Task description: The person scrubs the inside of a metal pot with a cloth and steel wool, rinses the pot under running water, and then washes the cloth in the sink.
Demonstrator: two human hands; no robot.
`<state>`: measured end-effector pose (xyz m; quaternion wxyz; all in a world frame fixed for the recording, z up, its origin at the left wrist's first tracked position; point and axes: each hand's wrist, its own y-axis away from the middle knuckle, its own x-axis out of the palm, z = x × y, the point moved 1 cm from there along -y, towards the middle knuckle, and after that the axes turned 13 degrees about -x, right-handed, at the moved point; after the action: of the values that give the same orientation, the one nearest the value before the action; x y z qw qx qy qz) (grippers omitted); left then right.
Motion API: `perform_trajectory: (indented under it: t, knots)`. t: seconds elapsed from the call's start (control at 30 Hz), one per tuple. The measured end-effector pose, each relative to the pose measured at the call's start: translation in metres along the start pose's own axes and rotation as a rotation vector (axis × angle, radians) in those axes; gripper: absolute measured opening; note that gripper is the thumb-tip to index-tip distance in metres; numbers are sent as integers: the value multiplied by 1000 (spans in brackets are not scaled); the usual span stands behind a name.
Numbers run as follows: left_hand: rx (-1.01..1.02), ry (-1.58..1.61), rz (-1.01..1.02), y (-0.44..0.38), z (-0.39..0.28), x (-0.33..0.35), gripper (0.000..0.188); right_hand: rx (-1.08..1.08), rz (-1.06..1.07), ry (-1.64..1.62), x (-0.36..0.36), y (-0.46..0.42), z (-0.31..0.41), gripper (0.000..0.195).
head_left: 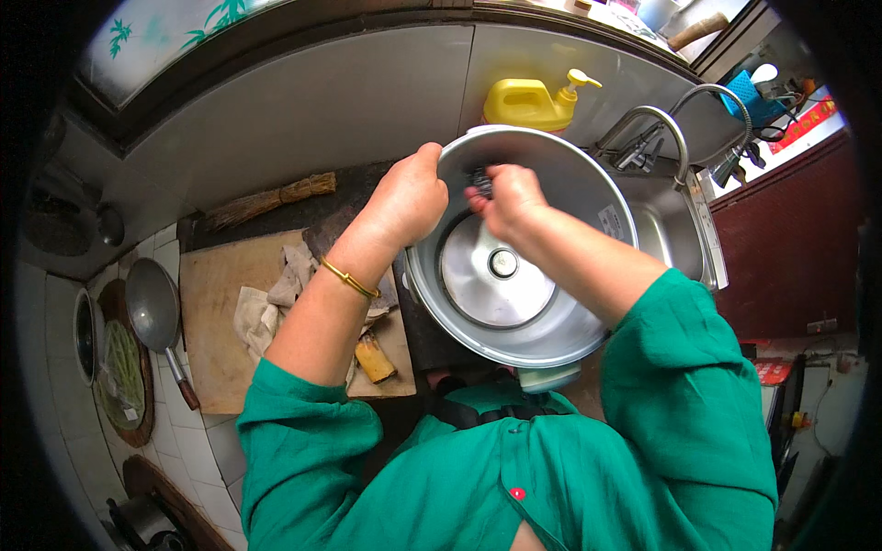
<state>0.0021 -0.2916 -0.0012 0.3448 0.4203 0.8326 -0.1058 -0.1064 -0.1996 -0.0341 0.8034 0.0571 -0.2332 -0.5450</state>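
A large round metal rice cooker body (565,330) stands tilted before me at the counter's edge, its opening facing up. My left hand (411,196) grips its rim at the upper left. Inside it, my right hand (511,200) holds a dark wiry scouring pad (480,180) against or close to the upper inner wall. The hand is slightly blurred. A round metal heating plate (468,279) with a button in its centre shows at the bottom of the cooker. A label bearing writing (610,222) is on the right inner wall.
Right of the cooker are a steel sink (653,224) and faucet (679,131). A yellow pump jug (524,103) stands behind. On the left lie a wooden board (213,310) with a cloth (258,317), a straw brush (275,200) and a wok (150,303).
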Motion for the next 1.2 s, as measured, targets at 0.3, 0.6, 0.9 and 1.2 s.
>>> perform_trajectory:
  t: [0.3,0.6,0.9,1.2]
  knots:
    - [-26,12,20,1,-3,-3,24,29,153,93,8,3,2,14]
    - [-30,-7,21,2,-2,-4,26,122,232,20,12,8,26,15]
    - [-36,-32,24,4,-6,-8,24,161,169,-91,4,-5,32,15]
    - [10,-36,32,1,-5,-5,25,128,75,-45,-3,-15,26,16]
